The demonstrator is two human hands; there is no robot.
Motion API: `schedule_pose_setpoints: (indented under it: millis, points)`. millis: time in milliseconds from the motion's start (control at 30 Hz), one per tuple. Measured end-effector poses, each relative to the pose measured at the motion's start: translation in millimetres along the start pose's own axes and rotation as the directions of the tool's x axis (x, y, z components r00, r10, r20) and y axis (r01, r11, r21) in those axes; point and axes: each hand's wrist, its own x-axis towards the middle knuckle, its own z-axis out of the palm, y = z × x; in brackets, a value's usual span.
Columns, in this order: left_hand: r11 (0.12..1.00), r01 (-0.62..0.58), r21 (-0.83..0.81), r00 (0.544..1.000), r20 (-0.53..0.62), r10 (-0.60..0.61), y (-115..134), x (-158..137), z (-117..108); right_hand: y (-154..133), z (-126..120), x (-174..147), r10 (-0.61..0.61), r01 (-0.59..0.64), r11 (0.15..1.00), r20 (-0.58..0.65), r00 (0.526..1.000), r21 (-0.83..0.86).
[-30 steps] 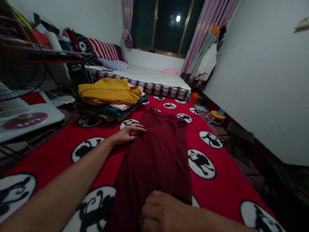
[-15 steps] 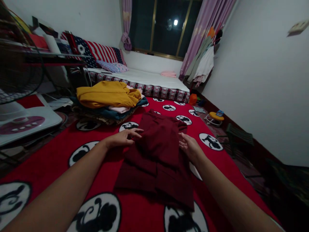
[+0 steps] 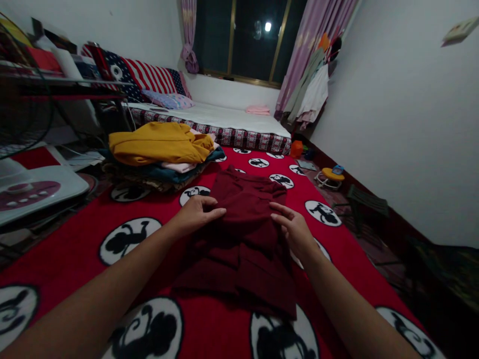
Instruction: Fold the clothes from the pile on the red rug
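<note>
A dark maroon garment lies flattened in front of me, its wide lower edge toward me. It may be shorts or folded trousers; I cannot tell which. At its left edge is my left hand, thumb and forefinger stretched over the cloth with a gap between them. My right hand rests against the right edge, fingers extended and slightly apart, their tips on the fabric. Neither hand visibly pinches the cloth. Beneath everything spreads a red blanket with black-and-white cartoon circles.
A clothes pile, mustard garment on top, stands at the far left of the blanket. Behind it is a low bed. A cluttered desk and a fan line the left; a yellow stool and dark chair stand right.
My left hand has shifted right onto the garment's edge, its thumb now stretched out over the cloth. My right fingers have moved up and inward slightly. The garment's upper part looks smoother.
</note>
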Motion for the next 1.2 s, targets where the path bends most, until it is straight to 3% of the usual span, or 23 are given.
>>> schedule_pose_setpoints:
  millis: [67,167,267,367,500,600,700,733,800,867,967,1033,1100,1200]
  points:
    - [0.996,0.085,-0.006,0.996,0.029,-0.084,1.4,-7.1,-1.3,-2.5,-7.9,-1.2,0.035,-0.035,0.998,-0.001,0.999,0.043]
    - [0.989,0.129,0.077,0.983,0.119,-0.138,-5.4,-16.6,-1.5,-0.7,-19.5,-2.6,0.062,-0.057,0.983,0.025,0.998,-0.173]
    - [0.974,0.122,0.191,0.983,0.114,-0.145,-7.0,-17.4,0.1,5.1,-25.2,1.7,-0.038,0.029,0.930,-0.017,0.999,-0.366]
    - [0.973,-0.002,0.230,1.000,-0.004,0.003,4.1,-3.1,5.2,10.6,-22.6,16.8,-0.155,0.125,0.890,-0.035,0.987,-0.438]
    - [0.933,-0.258,0.251,0.964,0.010,0.264,15.6,29.6,24.9,12.1,-9.0,47.4,-0.259,0.240,0.814,0.039,0.965,-0.529]
    - [0.927,-0.289,0.237,0.956,0.012,0.295,11.4,43.8,43.8,7.8,1.8,63.9,-0.367,0.380,0.799,0.122,0.922,-0.466]
    - [0.926,-0.318,0.206,0.925,-0.146,0.350,4.3,40.4,57.3,7.9,6.6,71.9,-0.516,0.530,0.759,0.146,0.844,-0.378]
    - [0.922,-0.321,0.218,0.908,-0.207,0.365,2.4,37.0,60.1,10.5,6.8,73.8,-0.518,0.526,0.759,0.132,0.845,-0.384]
    - [0.920,-0.280,0.274,0.894,-0.275,0.354,-0.7,30.5,63.7,18.5,5.8,77.4,-0.455,0.444,0.794,0.077,0.887,-0.415]
    - [0.922,-0.196,0.335,0.918,-0.269,0.293,-3.4,27.0,66.0,26.2,4.4,80.1,-0.406,0.375,0.826,0.016,0.914,-0.420]
    - [0.920,-0.073,0.386,0.958,-0.231,0.173,-6.7,27.2,68.5,27.7,4.0,76.9,-0.458,0.399,0.829,-0.067,0.886,-0.392]
    - [0.915,-0.034,0.401,0.966,-0.222,0.133,-7.5,28.0,69.1,21.3,4.9,66.3,-0.532,0.443,0.774,-0.086,0.842,-0.452]
    - [0.914,-0.053,0.402,0.958,-0.237,0.159,-6.4,27.7,68.4,12.2,5.8,47.6,-0.602,0.506,0.671,0.002,0.799,-0.542]
    - [0.917,-0.209,0.340,0.921,-0.246,0.301,-1.5,25.2,65.1,1.0,4.9,8.8,-0.604,0.629,0.550,0.258,0.754,-0.549]
